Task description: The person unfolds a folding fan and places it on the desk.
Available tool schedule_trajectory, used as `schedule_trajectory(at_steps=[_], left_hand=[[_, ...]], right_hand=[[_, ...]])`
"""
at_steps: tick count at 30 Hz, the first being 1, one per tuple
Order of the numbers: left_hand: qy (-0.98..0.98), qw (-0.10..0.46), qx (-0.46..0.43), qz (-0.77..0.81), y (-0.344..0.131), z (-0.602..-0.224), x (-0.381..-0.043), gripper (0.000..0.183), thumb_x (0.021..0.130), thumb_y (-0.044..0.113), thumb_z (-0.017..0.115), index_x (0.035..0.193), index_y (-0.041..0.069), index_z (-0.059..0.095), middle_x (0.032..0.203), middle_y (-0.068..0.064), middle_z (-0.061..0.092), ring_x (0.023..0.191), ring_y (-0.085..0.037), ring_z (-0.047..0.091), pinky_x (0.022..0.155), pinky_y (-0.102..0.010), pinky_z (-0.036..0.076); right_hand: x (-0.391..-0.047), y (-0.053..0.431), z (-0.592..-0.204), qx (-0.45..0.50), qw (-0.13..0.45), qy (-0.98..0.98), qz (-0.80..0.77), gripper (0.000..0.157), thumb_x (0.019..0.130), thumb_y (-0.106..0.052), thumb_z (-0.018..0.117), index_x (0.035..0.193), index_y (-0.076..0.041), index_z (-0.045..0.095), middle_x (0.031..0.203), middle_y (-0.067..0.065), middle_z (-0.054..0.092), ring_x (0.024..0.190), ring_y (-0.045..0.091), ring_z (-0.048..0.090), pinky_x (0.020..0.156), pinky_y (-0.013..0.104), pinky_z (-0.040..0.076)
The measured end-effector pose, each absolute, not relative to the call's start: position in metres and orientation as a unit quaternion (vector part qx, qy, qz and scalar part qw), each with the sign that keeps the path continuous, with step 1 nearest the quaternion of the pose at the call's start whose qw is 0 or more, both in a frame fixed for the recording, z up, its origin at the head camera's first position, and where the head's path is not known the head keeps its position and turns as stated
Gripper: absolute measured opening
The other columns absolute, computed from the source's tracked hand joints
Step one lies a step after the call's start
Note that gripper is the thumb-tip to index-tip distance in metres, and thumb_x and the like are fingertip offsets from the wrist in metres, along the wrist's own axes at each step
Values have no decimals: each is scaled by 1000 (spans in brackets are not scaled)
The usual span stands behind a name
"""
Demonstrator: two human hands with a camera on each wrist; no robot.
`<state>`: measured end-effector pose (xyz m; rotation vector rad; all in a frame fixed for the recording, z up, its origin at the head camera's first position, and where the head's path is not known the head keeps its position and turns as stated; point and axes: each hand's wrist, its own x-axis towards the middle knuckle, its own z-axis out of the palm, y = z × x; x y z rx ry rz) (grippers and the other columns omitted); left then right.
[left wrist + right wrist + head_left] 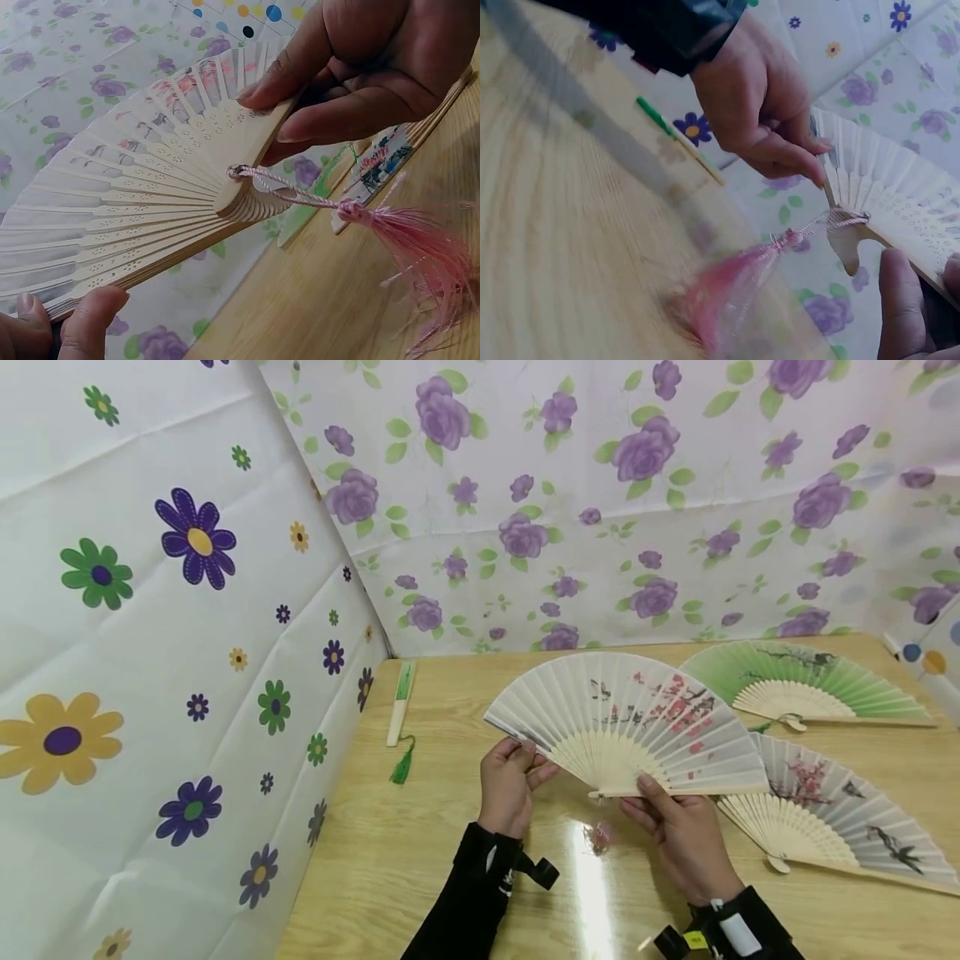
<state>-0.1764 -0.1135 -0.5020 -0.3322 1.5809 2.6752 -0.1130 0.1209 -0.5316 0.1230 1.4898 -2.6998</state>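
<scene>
Spread wide above the table, a white folding fan with pink blossoms is held between both hands. My left hand pinches its left outer rib, thumb on the front. My right hand grips the right outer rib near the pivot, as the left wrist view also shows. From the pivot hangs a pink tassel on a twisted cord. Behind the right hand lies a second open white fan with blossoms and a bird, partly covered by the held fan.
An open green fan lies at the back right of the wooden table. At the back left is a folded fan with a green tassel. Flowered cloth walls stand behind and to the left.
</scene>
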Motion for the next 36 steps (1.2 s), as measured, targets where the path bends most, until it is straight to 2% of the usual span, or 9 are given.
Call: schedule_trajectory(at_steps=[4, 11, 15, 22, 27, 31, 36], left_hand=[[503, 7, -105, 858, -113, -498, -177, 22, 116, -2, 60, 96, 7, 64, 93, -4, 59, 83, -13, 67, 76, -27, 75], [489, 5, -117, 864, -111, -501, -179, 17, 116, -2, 60, 101, 3, 68, 92, -4, 60, 80, -11, 67, 74, -26, 75], [476, 5, -129, 870, -112, -506, -180, 14, 115, -2, 62, 110, 1, 75, 91, -4, 61, 79, -12, 66, 73, -26, 75], [473, 4, -130, 871, -112, -509, -182, 16, 115, -1, 63, 104, 4, 75, 89, -5, 62, 78, -12, 67, 74, -26, 75], [469, 0, -129, 874, -112, -504, -183, 17, 114, -3, 62, 103, 2, 74, 88, -5, 62, 76, -11, 67, 72, -25, 75], [464, -1, -131, 876, -111, -502, -184, 16, 114, -2, 64, 103, 2, 74, 87, -4, 63, 76, -11, 68, 72, -25, 75], [456, -2, -134, 880, -110, -506, -184, 20, 115, 0, 64, 96, 4, 70, 86, -4, 64, 75, -10, 68, 74, -26, 75]], right_hand=[[-114, 125, -525, 29, 31, 498, -866, 21, 118, -16, 65, 127, -13, 84, 114, 1, 87, 100, 16, 88, 97, 30, 73], [-115, 117, -530, 81, 21, 455, -887, 22, 117, -17, 65, 111, -11, 86, 108, -3, 83, 95, 12, 87, 98, 26, 72], [-112, 110, -540, 78, 0, 419, -905, 19, 118, -12, 63, 120, -13, 81, 111, -2, 81, 94, 12, 87, 96, 26, 73], [-111, 111, -540, 50, -1, 441, -896, 24, 119, -13, 61, 138, -17, 74, 121, -2, 85, 102, 15, 87, 100, 32, 72], [-113, 117, -536, 37, 14, 467, -883, 23, 119, -16, 61, 140, -15, 73, 119, -2, 83, 104, 17, 88, 101, 36, 72], [-115, 117, -535, 47, 18, 465, -884, 22, 119, -16, 63, 136, -15, 75, 118, -3, 82, 103, 16, 88, 100, 30, 72], [-117, 115, -537, 84, 30, 425, -901, 21, 118, -21, 64, 118, -13, 83, 112, -2, 84, 100, 12, 87, 101, 26, 71]])
